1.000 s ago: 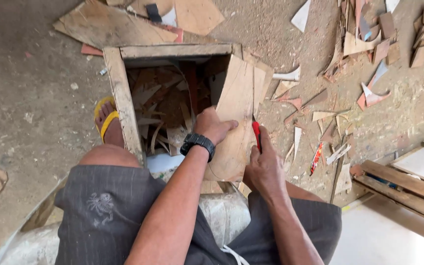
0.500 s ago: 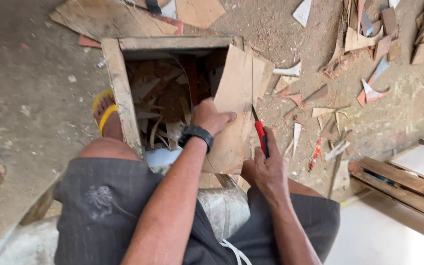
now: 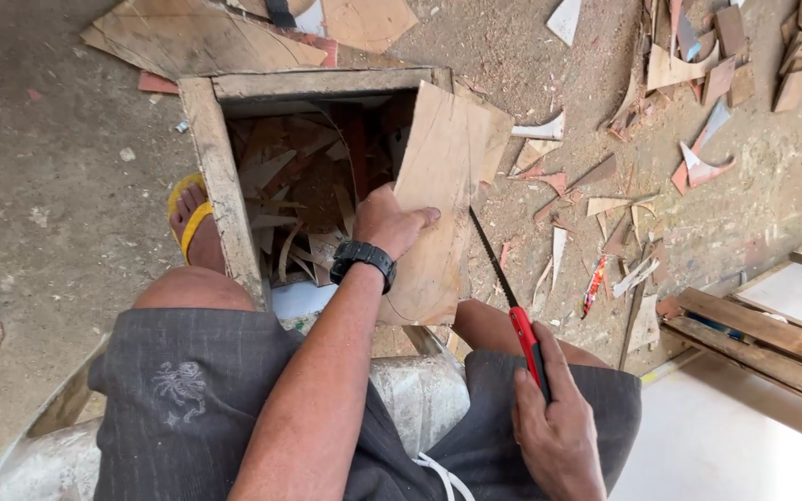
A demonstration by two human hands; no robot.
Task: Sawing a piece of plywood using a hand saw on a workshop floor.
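Observation:
My left hand, a black watch on its wrist, presses flat on a thin plywood sheet that lies across the right edge of an open wooden box frame. My right hand grips the red handle of a small hand saw, drawn back near my right thigh. The dark blade points up and left, its tip close to the sheet's right edge. I sit with grey shorts, knees on either side of the frame.
The box holds several wood offcuts. My foot in a yellow sandal rests left of it. Plywood scraps litter the dirt floor at right. Wooden planks and a white panel lie at lower right.
My right hand has pulled the saw back toward my body and lower, so the blade now shows its full length beside the sheet. My left hand stays on the plywood.

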